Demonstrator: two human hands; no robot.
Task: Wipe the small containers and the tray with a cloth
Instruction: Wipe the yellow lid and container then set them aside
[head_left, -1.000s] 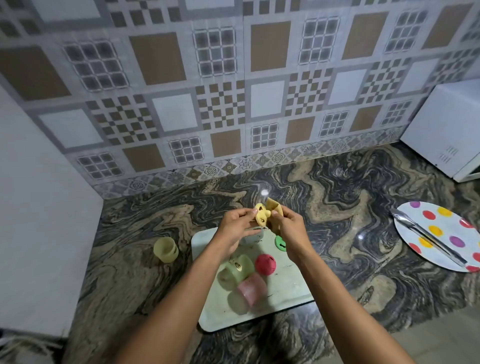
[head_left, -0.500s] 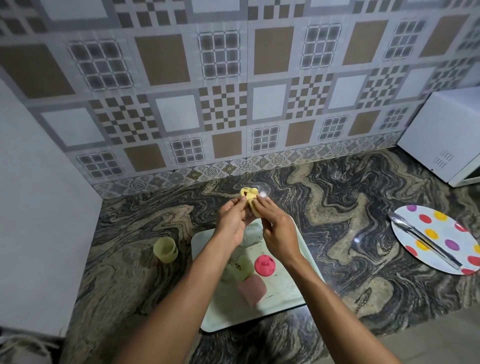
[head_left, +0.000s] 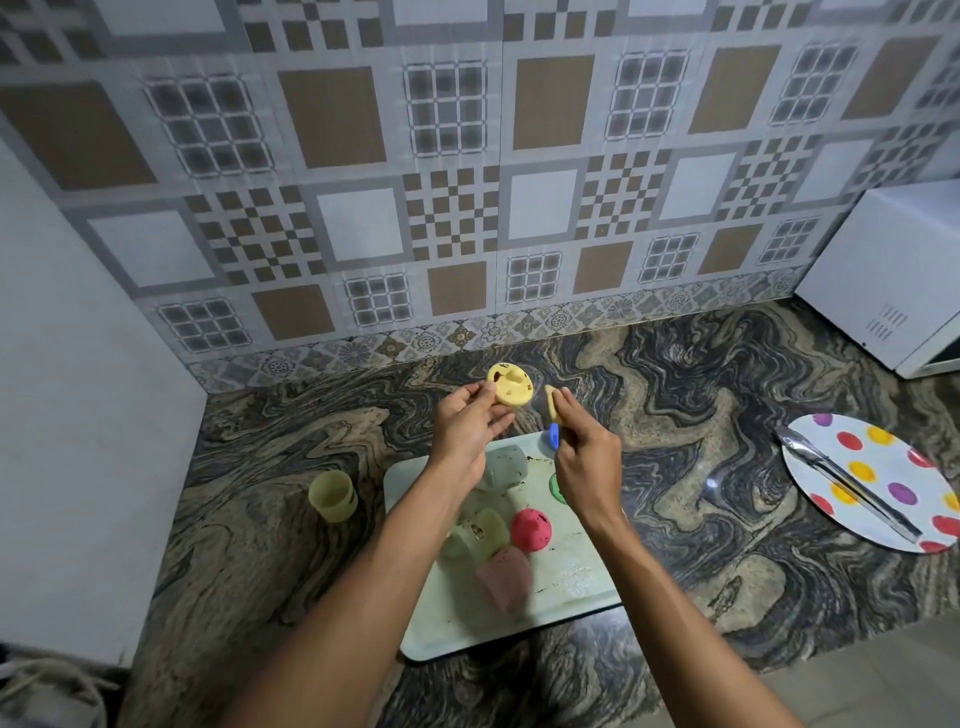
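Just beyond the tray's (head_left: 574, 590) far edge, above the counter (head_left: 701, 415): left hand (head_left: 470, 431) pinching a yellow lid (head_left: 510, 384) by its rim, thumb and fingertips curled on it, dark specks across the lid's face. Just right of the lid, narrowly apart from it: right hand (head_left: 587, 457) with fingers curled round a small yellow cloth (head_left: 551, 402).

Open counter beyond the tray up to the tiled wall (head_left: 467, 182). More open counter right of the tray, as far as a dotted plate (head_left: 878, 447). Near the tray's left edge, on the counter, a yellow-green cup (head_left: 331, 494) standing alone.

On the tray, far to near:
- grey cup (head_left: 506, 467) on its side, partly behind the left wrist
- blue piece (head_left: 554, 435) at the far edge, mostly hidden by the right hand
- green lid (head_left: 557, 486), half hidden by the right wrist
- red lid (head_left: 530, 529), speckled dark
- pale green cup (head_left: 485, 530) and pink cup (head_left: 504, 577), both tipped over

Contents of the cups impossible to tell. Tray pale, with dark crumbs and smears, bare toward its near right corner.

Tongs (head_left: 847, 486) lying across the plate. Farther right of the tray, against the wall, a white appliance (head_left: 888, 280). Well left of the tray, a plain white panel (head_left: 78, 415). Dark swirled stone for the counter.
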